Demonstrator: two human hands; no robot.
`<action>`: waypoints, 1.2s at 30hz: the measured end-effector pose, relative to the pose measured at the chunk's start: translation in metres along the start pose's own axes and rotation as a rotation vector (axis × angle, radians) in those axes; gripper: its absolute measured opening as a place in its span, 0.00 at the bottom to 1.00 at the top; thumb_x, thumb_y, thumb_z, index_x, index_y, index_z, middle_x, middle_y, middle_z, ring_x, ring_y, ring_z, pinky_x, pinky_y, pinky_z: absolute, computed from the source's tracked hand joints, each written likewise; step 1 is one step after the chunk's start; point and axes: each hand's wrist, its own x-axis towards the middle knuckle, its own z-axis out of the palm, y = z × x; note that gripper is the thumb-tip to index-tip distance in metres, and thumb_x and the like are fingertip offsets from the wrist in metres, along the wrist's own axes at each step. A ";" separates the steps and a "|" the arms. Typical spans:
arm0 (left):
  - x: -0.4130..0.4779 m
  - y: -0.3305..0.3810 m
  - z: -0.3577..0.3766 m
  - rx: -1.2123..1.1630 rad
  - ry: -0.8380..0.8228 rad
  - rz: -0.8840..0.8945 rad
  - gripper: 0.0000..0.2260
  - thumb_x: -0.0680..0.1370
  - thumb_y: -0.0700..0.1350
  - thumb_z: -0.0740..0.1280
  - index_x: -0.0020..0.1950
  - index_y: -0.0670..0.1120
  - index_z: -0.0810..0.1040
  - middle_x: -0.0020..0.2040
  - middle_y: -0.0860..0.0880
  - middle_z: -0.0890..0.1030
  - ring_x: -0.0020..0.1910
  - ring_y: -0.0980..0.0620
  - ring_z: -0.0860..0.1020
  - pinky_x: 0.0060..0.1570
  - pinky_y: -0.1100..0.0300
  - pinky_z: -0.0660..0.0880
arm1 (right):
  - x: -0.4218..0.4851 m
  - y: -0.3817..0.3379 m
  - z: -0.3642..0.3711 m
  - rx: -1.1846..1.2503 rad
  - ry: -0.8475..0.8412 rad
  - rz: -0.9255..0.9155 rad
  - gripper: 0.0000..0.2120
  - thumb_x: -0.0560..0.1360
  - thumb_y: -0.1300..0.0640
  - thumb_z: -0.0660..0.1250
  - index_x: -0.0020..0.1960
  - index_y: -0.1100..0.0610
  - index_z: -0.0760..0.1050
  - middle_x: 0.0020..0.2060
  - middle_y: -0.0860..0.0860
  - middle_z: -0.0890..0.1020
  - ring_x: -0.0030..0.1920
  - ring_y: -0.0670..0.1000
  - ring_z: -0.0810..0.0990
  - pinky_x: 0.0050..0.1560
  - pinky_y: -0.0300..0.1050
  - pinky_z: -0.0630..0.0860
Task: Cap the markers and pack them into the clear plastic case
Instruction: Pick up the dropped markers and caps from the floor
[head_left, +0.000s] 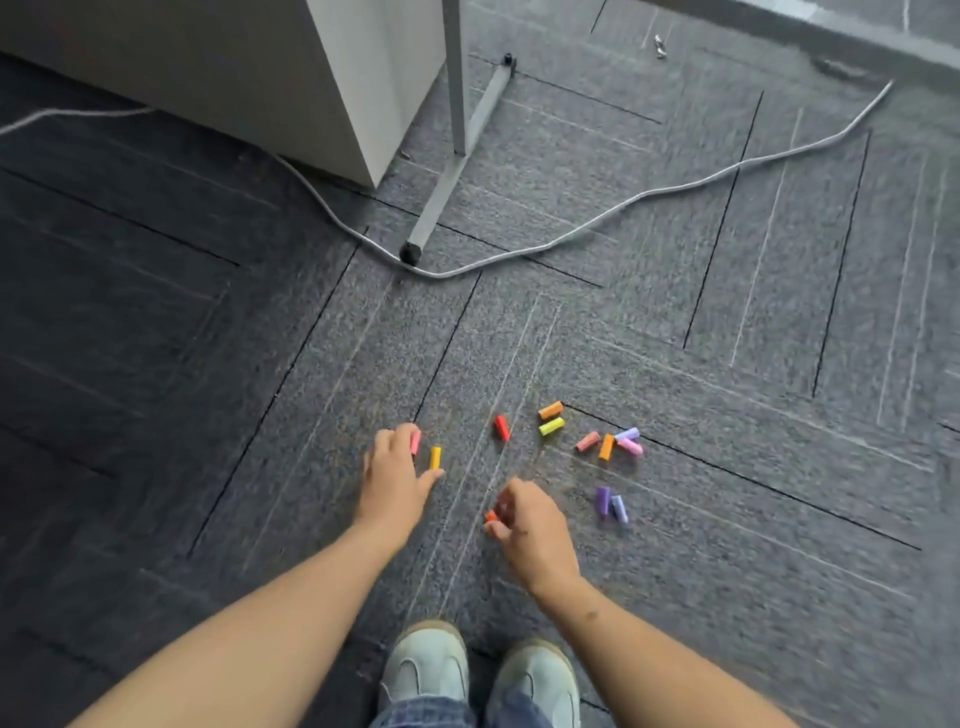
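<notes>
Our left hand (395, 478) reaches down to the carpet (727, 395), fingertips on a pink cap (415, 440) and thumb spread aside; we cannot tell whether it grips. Just beside it lies an amber cap (435, 458). Our right hand (524, 525) pinches an orange-red cap (491, 516) between thumb and curled fingers. Further right, loose on the carpet, lie a red cap (502, 428), an orange cap (550, 410) beside a yellow cap (551, 426), a cluster of four caps (606, 447), and two purple caps (602, 500) nearer us.

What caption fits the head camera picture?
Right hand pinches an orange cap while left hand touches a pink cap on grey carpet.
</notes>
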 end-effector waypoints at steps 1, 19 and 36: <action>0.004 0.001 0.003 -0.019 0.024 0.002 0.22 0.72 0.47 0.76 0.61 0.46 0.71 0.56 0.46 0.71 0.55 0.45 0.73 0.56 0.52 0.70 | 0.001 0.002 0.003 -0.016 0.011 -0.016 0.12 0.70 0.55 0.71 0.44 0.51 0.66 0.42 0.48 0.74 0.45 0.53 0.73 0.44 0.49 0.68; 0.021 0.014 0.013 -0.135 0.090 -0.104 0.07 0.71 0.39 0.73 0.44 0.49 0.78 0.41 0.50 0.81 0.40 0.50 0.79 0.37 0.61 0.69 | 0.015 0.018 -0.038 0.302 0.232 0.077 0.07 0.73 0.65 0.68 0.46 0.55 0.73 0.43 0.50 0.77 0.42 0.48 0.77 0.43 0.34 0.71; 0.009 0.079 0.047 -1.014 -0.280 -0.341 0.07 0.77 0.29 0.64 0.46 0.39 0.78 0.44 0.42 0.78 0.38 0.47 0.79 0.45 0.53 0.81 | -0.006 0.089 -0.064 0.169 0.352 0.298 0.12 0.74 0.53 0.71 0.45 0.55 0.68 0.42 0.49 0.71 0.43 0.50 0.70 0.43 0.43 0.67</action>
